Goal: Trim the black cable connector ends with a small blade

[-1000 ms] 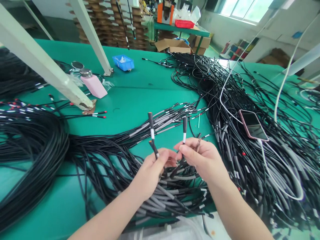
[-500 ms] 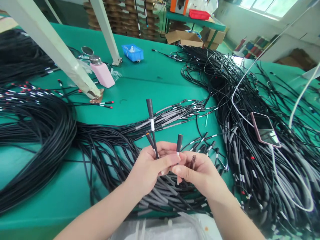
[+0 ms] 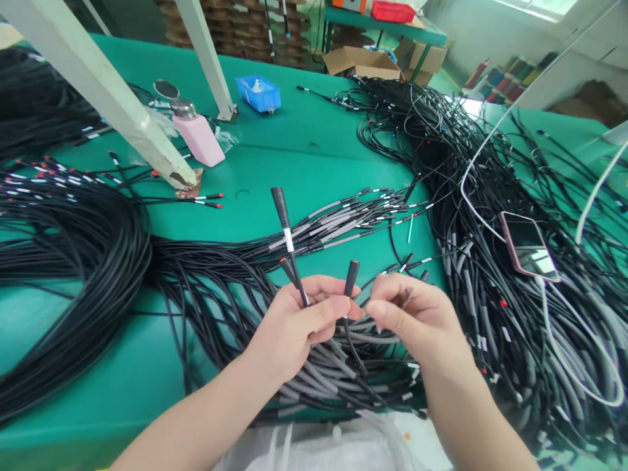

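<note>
My left hand [image 3: 309, 317] is closed around black cables. A long black connector [image 3: 280, 208] with a white label band stands tilted up from it, beside a shorter connector [image 3: 288, 265] with an orange tip. Between thumb and forefinger it pinches another black connector [image 3: 351, 278], orange at the tip, its cable running down below. Just to the right, apart from these, my right hand [image 3: 412, 317] is closed with thumb and finger pressed together. A small brown piece [image 3: 407, 297] shows among its fingers; its kind is unclear. Grey corrugated sleeves [image 3: 314, 373] on cables lie beneath both hands.
A coiled black cable bundle [image 3: 98, 275] lies left, and a large cable heap [image 3: 456, 170] right, with a phone [image 3: 528, 245] on it. Behind stand a pink bottle [image 3: 199, 139], a blue tray [image 3: 258, 95] and a white post [image 3: 122, 111] on the green table [image 3: 304, 157].
My right hand has moved right, away from the left hand and the connector it pinches. The left hand stays closed on the cables, with the long connector leaning further left.
</note>
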Available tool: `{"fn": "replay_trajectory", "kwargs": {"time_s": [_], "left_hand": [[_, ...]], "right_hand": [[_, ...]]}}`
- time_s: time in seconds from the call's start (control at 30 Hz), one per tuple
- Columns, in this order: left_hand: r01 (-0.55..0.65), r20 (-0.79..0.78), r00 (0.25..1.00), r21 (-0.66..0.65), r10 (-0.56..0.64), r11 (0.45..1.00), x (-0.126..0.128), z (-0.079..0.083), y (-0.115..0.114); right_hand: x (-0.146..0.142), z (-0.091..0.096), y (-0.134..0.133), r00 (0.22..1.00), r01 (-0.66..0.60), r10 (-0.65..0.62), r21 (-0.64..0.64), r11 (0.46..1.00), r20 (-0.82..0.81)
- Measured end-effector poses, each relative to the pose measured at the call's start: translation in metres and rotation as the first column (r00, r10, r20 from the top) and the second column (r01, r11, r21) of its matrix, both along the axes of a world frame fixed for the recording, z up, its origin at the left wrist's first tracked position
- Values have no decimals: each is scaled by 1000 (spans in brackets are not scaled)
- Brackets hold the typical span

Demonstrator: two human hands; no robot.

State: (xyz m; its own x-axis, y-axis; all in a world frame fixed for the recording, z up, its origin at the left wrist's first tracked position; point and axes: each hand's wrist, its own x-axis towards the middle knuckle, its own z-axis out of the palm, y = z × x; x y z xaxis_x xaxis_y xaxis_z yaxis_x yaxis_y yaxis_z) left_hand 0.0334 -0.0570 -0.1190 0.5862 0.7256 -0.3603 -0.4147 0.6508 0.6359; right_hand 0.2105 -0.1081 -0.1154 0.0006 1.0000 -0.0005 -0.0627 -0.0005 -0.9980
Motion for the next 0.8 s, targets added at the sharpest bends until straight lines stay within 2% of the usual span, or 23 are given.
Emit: {"fn": "replay_trajectory", "kwargs": {"time_s": [0.1,0.2,0.37,0.47,0.57,0.67,0.8], "left_hand": [[-7,-10,1000,-11,6,1000,-1,0,-1],[-10,-19,1000,-19,10,1000,-1,0,-3],[6,-47,999,25,-4,1000,0,2,-3],[1,-45,999,5,-1,1000,1,3,-3],[-12,-41,999,-25,11,1000,3,2,-3],[-19,-52,999,-38,17,999,3,2,-3],[39,-39,998,-45,-41,998,2,4,-3]], "right_hand": [[4,1,7,996,93,-92,79,993,-16],[3,6,15,989,151,-150,73,986,-14],[-6,15,22,997,53,-53,15,999,60],[-9,8,25,994,18,-18,6,1000,-103],[-10,-2,28,961,-22,23,6,1000,-276],[-11,-9,30,948,-30,34,17,999,-315],[-14,-11,28,958,13,-6,25,1000,-288]]}}
